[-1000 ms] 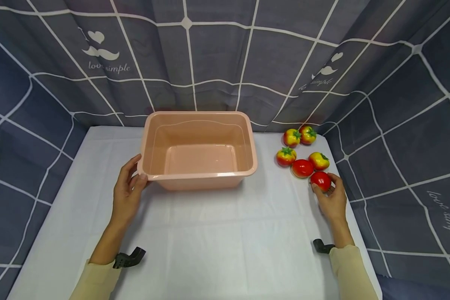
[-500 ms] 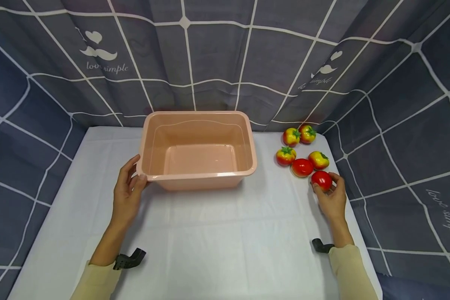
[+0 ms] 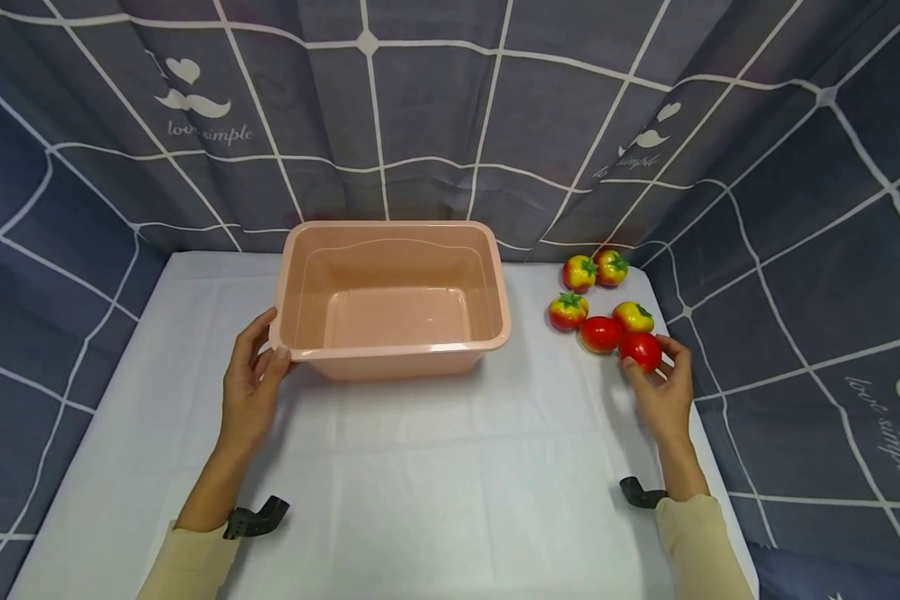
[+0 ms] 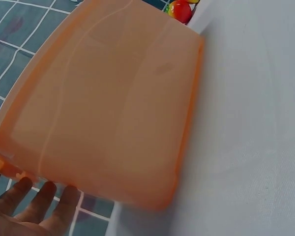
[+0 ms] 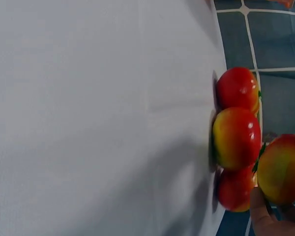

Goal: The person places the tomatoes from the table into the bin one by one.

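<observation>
A pink plastic basin (image 3: pixel 390 354) stands at the back of the white-covered table. My left hand (image 3: pixel 249 392) grips its near left corner, thumb at the front rim and fingers along the side; in the left wrist view those fingers (image 4: pixel 44 206) touch the basin's end (image 4: pixel 113 113). On the right, my right hand (image 3: pixel 663 392) holds a red tomato (image 3: pixel 640 352) between thumb and fingers. The right wrist view shows this tomato (image 5: pixel 282 169) raised off the cloth, its underside yellow-green. Beside it lie a red tomato (image 3: pixel 600 334) and a red-yellow one (image 3: pixel 633 316).
Farther back on the right are more red-yellow tomatoes with green tops, one (image 3: pixel 567 311) in front of two others (image 3: pixel 579 272). Dark checked curtains (image 3: pixel 435 108) enclose the table's back and sides. The white cloth (image 3: pixel 420 475) spreads in front of the basin.
My right hand has lifted the tomato slightly, and it now overlaps its neighbours more in the head view. The left hand keeps its hold on the basin, which stays put.
</observation>
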`<action>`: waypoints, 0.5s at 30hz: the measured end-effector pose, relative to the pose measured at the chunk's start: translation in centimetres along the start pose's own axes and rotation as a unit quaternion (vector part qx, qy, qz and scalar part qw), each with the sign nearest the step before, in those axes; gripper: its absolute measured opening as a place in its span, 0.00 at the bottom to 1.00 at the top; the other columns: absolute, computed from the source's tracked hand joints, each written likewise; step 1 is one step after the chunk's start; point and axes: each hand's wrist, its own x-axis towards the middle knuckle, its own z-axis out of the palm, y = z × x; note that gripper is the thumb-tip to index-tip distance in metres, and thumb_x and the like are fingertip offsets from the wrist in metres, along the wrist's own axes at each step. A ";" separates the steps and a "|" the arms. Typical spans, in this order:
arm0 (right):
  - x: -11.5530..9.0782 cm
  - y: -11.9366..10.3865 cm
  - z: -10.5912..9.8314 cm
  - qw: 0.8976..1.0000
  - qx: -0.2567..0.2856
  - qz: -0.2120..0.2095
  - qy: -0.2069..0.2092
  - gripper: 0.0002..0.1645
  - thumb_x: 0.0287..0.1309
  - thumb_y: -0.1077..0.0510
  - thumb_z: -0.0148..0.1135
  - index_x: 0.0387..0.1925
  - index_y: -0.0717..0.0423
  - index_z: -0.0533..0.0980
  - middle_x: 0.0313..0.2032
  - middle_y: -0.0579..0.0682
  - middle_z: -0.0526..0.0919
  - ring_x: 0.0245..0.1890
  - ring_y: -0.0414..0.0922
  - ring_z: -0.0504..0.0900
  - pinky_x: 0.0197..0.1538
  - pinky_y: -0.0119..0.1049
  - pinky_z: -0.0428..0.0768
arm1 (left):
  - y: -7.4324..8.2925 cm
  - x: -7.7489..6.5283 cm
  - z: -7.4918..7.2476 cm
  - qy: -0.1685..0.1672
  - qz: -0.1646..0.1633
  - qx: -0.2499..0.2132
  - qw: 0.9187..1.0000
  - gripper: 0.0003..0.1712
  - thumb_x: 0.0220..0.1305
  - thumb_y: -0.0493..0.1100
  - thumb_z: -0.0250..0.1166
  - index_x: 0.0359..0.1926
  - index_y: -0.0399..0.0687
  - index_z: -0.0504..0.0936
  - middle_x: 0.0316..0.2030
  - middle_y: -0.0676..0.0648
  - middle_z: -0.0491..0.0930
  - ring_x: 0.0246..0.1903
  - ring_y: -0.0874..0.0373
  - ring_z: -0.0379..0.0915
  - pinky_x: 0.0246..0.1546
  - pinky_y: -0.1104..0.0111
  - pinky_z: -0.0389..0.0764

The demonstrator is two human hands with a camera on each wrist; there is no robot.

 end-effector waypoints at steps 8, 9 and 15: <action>-0.3 -1.7 1.3 0.999 -0.010 -0.018 -0.033 0.44 0.66 0.59 0.75 0.78 0.48 0.63 0.75 0.49 0.71 0.65 0.44 0.76 0.69 0.18 0.79 | -0.1 0.0 -0.1 0.000 -0.004 0.003 1.000 0.35 0.81 0.31 0.56 0.83 0.48 0.62 0.77 0.39 0.63 0.61 0.65 0.82 0.60 0.80 0.85; -0.4 -2.0 1.5 0.999 -0.002 -0.021 -0.037 0.44 0.66 0.59 0.75 0.78 0.48 0.63 0.74 0.49 0.71 0.64 0.42 0.75 0.68 0.16 0.78 | -0.1 0.0 -0.1 -0.001 -0.003 0.003 1.000 0.35 0.81 0.31 0.56 0.83 0.48 0.62 0.77 0.39 0.63 0.61 0.64 0.82 0.60 0.80 0.86; -0.7 -3.1 3.2 0.994 0.064 -0.044 -0.071 0.44 0.65 0.64 0.74 0.77 0.53 0.64 0.72 0.50 0.70 0.60 0.35 0.76 0.62 0.11 0.78 | 0.1 0.1 0.0 0.001 -0.004 0.002 1.000 0.34 0.81 0.31 0.56 0.83 0.48 0.63 0.77 0.42 0.65 0.62 0.59 0.82 0.60 0.79 0.86</action>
